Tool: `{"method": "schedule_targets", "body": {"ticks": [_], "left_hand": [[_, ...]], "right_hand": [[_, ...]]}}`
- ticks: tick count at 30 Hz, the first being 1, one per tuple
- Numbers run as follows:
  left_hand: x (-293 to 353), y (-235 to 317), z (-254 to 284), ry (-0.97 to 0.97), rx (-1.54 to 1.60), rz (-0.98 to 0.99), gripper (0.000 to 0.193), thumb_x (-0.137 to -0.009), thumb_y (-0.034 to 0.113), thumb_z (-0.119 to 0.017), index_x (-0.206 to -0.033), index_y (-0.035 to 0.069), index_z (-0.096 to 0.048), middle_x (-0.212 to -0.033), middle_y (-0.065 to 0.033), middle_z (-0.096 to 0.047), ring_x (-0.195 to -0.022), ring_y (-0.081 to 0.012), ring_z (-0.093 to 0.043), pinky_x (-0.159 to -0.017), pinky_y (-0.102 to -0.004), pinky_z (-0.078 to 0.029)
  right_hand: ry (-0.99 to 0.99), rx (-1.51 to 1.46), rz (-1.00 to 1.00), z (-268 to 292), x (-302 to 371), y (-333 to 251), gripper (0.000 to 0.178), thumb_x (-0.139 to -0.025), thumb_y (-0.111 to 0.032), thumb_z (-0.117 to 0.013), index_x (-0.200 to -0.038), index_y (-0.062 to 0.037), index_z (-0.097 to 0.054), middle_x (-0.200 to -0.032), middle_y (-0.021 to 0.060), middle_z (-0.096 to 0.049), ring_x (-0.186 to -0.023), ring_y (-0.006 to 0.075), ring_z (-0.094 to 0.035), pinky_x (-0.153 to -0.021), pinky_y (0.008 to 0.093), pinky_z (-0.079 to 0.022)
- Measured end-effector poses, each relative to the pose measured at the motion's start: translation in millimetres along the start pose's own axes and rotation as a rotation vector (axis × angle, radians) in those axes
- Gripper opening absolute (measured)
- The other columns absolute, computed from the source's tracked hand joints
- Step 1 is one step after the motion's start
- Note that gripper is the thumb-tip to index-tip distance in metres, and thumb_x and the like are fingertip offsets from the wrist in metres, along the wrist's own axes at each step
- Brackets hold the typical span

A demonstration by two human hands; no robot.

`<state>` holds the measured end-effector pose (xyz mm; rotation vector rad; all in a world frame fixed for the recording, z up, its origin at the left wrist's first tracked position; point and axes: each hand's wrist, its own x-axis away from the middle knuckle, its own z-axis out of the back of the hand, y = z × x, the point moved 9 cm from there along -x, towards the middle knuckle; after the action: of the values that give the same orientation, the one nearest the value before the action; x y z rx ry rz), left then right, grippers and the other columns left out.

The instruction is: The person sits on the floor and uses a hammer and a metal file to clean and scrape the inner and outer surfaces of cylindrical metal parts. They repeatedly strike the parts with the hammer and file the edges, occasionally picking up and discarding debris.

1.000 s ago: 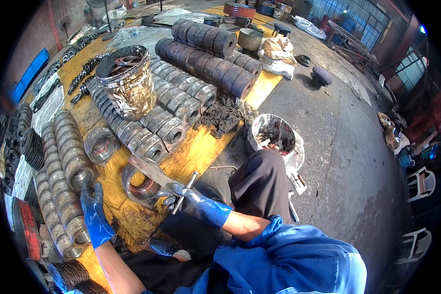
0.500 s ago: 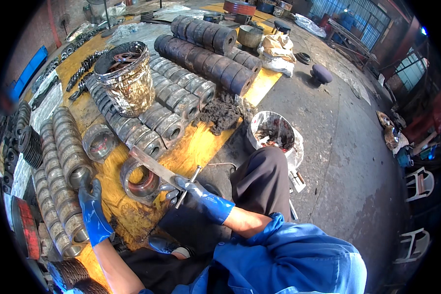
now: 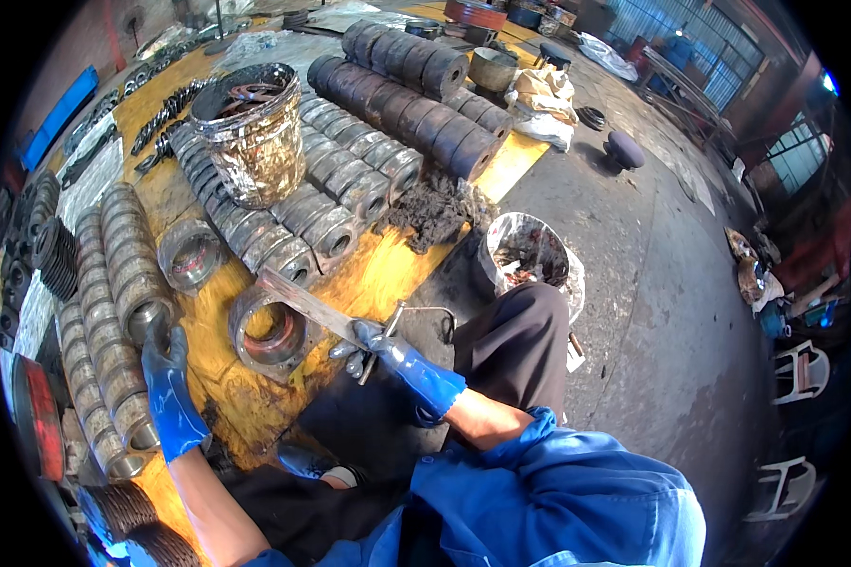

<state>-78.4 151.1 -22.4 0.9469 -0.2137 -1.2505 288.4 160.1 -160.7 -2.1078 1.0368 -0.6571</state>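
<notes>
My right hand (image 3: 380,352) clenches one flat bar (image 3: 307,304) and one thin rod (image 3: 394,317), my left hand's (image 3: 165,357) half-curled fingers touch one row's end ring (image 3: 134,310), whether gripping I can't tell, and two loose rings (image 3: 279,359) lie on the yellow sheet (image 3: 222,383), one near its edge.

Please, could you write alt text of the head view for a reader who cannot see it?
A person's gloved right hand holds a long flat metal bar near a loose metal ring; the gloved left hand is at a row of metal rings. Beyond, a stained bucket stands among more rows.
</notes>
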Motion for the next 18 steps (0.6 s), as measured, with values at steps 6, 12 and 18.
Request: {"method": "schedule_targets", "body": {"ticks": [6, 12, 18], "left_hand": [[7.4, 13.7, -2.1, 0.039, 0.037, -0.017, 0.039, -0.089, 0.014, -0.062, -0.125, 0.0, -0.056, -0.118, -0.0231, -0.061, -0.11, -0.0346, -0.058, -0.096, -0.0385, -0.044], [10.4, 7.5, 19.9, 0.024, -0.023, 0.118, 0.052, -0.087, 0.032, -0.066, -0.127, 0.001, -0.054, -0.12, -0.0212, -0.061, -0.111, -0.0304, -0.058, -0.093, -0.0361, -0.047], [17.0, 24.9, 27.9, -0.015, 0.052, 0.176, 0.051, -0.088, 0.027, -0.067, -0.13, 0.002, -0.052, -0.122, -0.0179, -0.06, -0.113, -0.0263, -0.058, -0.095, -0.0343, -0.046]], "right_hand": [[0.137, 0.149, -0.259, 29.5, 4.8, 44.5, 0.039, -0.095, -0.042, -0.052, -0.106, -0.0053, -0.06, -0.09, 0.0124, -0.07, -0.063, 0.0163, -0.065, -0.051, 0.028, -0.051], [0.164, 0.451, -0.339, 36.9, -13.4, 83.8, 0.036, -0.094, -0.04, -0.051, -0.102, -0.006, -0.062, -0.087, 0.0127, -0.069, -0.062, 0.0184, -0.065, -0.052, 0.03, -0.051], [0.098, 0.812, -0.386, 32.1, -49.9, 148.8, 0.034, -0.094, -0.038, -0.051, -0.098, -0.0068, -0.063, -0.084, 0.0129, -0.069, -0.062, 0.0204, -0.065, -0.052, 0.0321, -0.051]]}}
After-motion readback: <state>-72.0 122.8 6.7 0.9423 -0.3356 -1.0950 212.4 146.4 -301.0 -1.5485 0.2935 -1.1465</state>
